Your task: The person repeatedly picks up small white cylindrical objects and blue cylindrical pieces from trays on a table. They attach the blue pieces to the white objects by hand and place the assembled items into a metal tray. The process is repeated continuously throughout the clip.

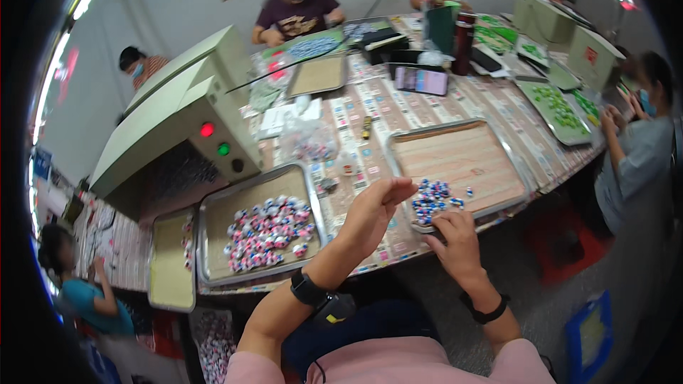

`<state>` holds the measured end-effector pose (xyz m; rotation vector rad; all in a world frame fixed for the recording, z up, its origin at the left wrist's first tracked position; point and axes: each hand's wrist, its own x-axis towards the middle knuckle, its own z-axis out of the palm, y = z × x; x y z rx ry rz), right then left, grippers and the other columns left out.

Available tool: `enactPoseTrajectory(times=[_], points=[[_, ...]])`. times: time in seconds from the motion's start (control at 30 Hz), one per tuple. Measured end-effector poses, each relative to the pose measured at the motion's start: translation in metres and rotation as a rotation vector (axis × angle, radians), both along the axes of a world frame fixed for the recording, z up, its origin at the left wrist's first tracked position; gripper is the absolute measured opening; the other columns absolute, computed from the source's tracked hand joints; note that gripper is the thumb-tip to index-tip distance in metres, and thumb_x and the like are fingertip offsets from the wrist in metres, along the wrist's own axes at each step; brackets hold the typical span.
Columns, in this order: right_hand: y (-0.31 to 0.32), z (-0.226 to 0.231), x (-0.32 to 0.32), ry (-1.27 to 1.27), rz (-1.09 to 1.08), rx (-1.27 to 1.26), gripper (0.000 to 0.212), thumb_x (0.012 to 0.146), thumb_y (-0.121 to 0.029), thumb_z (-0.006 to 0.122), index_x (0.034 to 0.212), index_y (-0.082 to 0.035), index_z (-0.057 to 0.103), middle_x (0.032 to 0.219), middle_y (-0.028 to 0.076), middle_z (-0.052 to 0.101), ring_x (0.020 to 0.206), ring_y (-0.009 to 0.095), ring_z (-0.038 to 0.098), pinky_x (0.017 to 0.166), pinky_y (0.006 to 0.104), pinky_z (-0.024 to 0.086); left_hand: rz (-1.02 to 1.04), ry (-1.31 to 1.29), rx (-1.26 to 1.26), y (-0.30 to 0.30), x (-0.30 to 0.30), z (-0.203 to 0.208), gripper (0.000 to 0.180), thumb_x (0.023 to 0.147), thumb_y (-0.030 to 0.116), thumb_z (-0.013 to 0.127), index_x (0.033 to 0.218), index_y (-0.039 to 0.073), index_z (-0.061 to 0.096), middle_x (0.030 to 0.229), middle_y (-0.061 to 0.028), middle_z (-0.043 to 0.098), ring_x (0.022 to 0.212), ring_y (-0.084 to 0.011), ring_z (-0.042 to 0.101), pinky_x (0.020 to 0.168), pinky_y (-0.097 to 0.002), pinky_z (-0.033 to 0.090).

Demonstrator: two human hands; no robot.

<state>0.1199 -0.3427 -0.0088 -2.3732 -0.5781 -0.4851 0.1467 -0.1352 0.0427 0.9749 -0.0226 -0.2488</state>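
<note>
Small blue, white and red pieces (430, 198) lie heaped in the near left corner of a metal tray (516, 160) with a wood-patterned bottom. My left hand (373, 217) is raised at the left side of this heap, fingers stretched out to the right, with nothing visible in it. At the tray's near rim, my right hand (457, 240) reaches to the pieces with its fingers bent down and its thumb apart. Its fingertips are partly hidden. On the left, a second tray (313, 192) holds many round pink, white and blue pieces (270, 233).
A beige machine (171, 121) with red and green buttons stands at the left, beside a narrow yellowish tray (171, 284). Beyond my hands lie a plastic bag of pieces (309, 144) and a phone (421, 80). A dark red flask (463, 44) stands upright. Co-workers sit around the table.
</note>
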Motion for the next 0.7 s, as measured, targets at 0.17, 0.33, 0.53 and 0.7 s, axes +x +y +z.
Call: enactPoseTrajectory(times=[0.17,0.33,0.53,0.7], points=[[-0.002,-0.009,0.000,-0.064,0.087,0.020,0.035,0.063,-0.004,0.081,0.094,-0.004,0.066,0.099,0.012,0.062,0.102,0.033,0.055,0.093,0.0432,0.043,0.166,-0.149,0.395,0.073,-0.081,0.025,0.024,0.102,0.018,0.055,0.111,0.000,0.068,0.106,-0.0068,0.069,0.104,-0.0138,0.062,0.096,-0.0298,0.046],[-0.015,-0.012,-0.010,-0.048,0.109,0.066,0.030,0.064,0.007,0.076,0.090,-0.002,0.063,0.095,0.012,0.059,0.098,0.033,0.052,0.086,0.0425,0.043,0.670,-0.230,1.025,0.195,-0.133,0.013,0.019,0.093,0.009,0.060,0.109,0.005,0.069,0.102,-0.0053,0.067,0.093,-0.0148,0.061,0.086,-0.0296,0.049],[-0.019,-0.005,-0.017,-0.006,0.166,0.051,0.028,0.065,0.005,0.075,0.090,-0.001,0.063,0.095,0.012,0.059,0.097,0.032,0.052,0.086,0.0414,0.042,0.931,-0.098,1.880,0.381,-0.218,-0.022,0.046,0.078,0.003,0.067,0.124,0.008,0.062,0.112,-0.0127,0.059,0.097,-0.0255,0.058,0.089,-0.0348,0.049],[-0.018,0.005,-0.016,0.056,0.166,0.026,0.027,0.066,0.002,0.076,0.090,-0.001,0.064,0.094,0.011,0.060,0.097,0.031,0.053,0.086,0.0405,0.042,0.699,0.106,1.858,0.418,-0.231,-0.040,0.049,0.079,0.007,0.067,0.128,0.010,0.059,0.111,-0.0171,0.057,0.107,-0.0361,0.055,0.097,-0.0399,0.046]])
